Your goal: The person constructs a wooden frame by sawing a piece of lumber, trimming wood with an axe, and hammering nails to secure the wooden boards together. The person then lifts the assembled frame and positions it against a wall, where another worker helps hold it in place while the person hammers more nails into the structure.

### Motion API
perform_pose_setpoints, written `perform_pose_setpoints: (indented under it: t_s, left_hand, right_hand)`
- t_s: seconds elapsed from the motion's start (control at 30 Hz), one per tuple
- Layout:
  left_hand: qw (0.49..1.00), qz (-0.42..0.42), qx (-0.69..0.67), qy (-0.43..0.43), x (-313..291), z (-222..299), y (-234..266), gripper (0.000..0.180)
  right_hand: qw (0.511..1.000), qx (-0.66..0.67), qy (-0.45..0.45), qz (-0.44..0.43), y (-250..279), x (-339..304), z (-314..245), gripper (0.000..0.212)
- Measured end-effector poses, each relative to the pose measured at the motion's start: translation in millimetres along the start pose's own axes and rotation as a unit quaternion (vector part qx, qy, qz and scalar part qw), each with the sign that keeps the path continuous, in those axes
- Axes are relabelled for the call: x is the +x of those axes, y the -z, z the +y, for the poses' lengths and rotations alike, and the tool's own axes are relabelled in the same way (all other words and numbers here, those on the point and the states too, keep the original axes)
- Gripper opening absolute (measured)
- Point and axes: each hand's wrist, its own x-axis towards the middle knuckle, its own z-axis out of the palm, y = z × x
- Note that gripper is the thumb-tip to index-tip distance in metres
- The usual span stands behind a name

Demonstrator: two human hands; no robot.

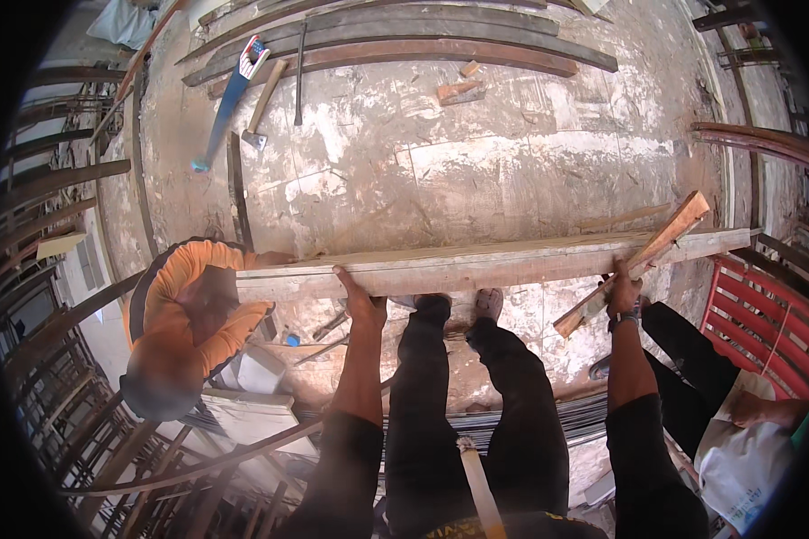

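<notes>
**Two hands on one long plank**

Two hands steady the plank [476,265], its long axis running left to right before the person. The left hand [361,301] clasps its near edge at the middle; the right hand [624,292] grips a short wooden batten [638,260] crossing its right end.
</notes>
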Motion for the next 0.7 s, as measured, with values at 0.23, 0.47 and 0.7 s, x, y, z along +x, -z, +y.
perform_pose_setpoints:
  t_s: [0.23,0.47,0.7]
  left_hand:
    - [0.999,-0.027,0.033,-0.008,-14.4,-16.2,-18.4,0.091]
    - [0.998,-0.046,0.014,-0.048,-25.8,12.1,-61.9,0.067]
    - [0.991,-0.089,0.011,-0.098,-0.4,45.5,-123.5,0.064]
  right_hand:
    - [0.956,0.222,-0.152,-0.114,37.9,12.6,-18.9,0.040]
    - [0.945,0.219,-0.161,-0.182,33.3,35.6,-42.1,0.036]
    - [0.941,0.248,-0.161,-0.168,19.2,57.1,-58.6,0.035]
